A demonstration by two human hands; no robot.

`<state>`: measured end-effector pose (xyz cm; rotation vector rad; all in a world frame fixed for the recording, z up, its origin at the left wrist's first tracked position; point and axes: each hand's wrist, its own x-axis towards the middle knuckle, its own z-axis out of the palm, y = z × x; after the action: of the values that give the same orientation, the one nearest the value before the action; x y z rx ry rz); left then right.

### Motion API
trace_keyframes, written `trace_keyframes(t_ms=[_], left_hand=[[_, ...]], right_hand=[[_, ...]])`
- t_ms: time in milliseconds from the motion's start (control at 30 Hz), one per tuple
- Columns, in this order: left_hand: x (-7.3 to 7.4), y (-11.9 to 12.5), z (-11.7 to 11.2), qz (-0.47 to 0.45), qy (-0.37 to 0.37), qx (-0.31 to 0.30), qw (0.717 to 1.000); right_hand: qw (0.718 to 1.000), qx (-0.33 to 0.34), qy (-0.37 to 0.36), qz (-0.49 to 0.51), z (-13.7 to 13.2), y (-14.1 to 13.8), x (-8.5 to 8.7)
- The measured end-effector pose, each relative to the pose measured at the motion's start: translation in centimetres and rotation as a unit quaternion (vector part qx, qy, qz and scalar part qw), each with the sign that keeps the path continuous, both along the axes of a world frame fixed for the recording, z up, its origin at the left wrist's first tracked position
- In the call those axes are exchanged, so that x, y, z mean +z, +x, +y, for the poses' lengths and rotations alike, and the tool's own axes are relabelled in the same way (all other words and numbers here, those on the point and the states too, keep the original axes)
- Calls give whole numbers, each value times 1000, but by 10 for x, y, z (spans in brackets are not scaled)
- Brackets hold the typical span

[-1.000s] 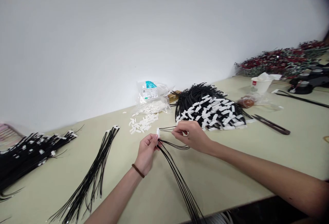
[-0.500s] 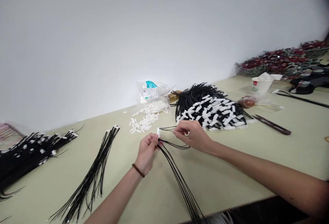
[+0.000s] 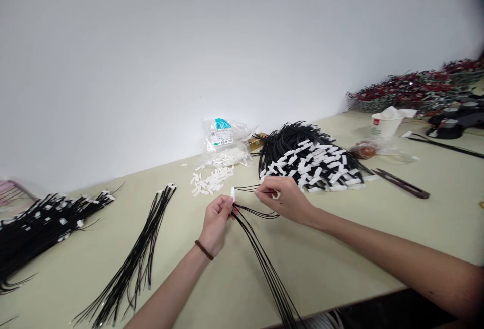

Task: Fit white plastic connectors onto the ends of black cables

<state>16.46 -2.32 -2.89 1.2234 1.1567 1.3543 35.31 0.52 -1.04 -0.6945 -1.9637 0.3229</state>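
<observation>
My left hand (image 3: 215, 222) pinches a small white connector (image 3: 232, 195) together with the upper ends of a bundle of thin black wires (image 3: 264, 263) that trails toward the table's front edge. My right hand (image 3: 283, 197) is closed in a pinch on one black wire (image 3: 245, 188), whose end points at the connector. The two hands are a few centimetres apart above the pale green table (image 3: 340, 248).
Loose white connectors (image 3: 209, 183) lie beside a clear bag of them (image 3: 225, 142). A heap of wires with white connectors (image 3: 310, 160) is behind my right hand. More wire bundles lie left (image 3: 132, 258) and far left (image 3: 45, 223). Scissors (image 3: 401, 184), a paper cup (image 3: 383, 122).
Hardly anything has moved. My right hand has shifted very slightly with its wire; my left hand keeps the connector in the same spot.
</observation>
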Motion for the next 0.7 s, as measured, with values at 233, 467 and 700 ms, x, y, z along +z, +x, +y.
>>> trace_keyframes(t_ms=[233, 467, 700], left_hand=[[1, 0, -1, 7, 1, 2, 1000], [1, 0, -1, 20, 11, 1, 1000], [1, 0, -1, 17, 14, 1, 1000]], right_hand=[[1000, 0, 1, -2, -1, 0, 1], [1000, 3, -1, -18, -1, -1, -1], [999, 2, 10, -44, -3, -2, -2]])
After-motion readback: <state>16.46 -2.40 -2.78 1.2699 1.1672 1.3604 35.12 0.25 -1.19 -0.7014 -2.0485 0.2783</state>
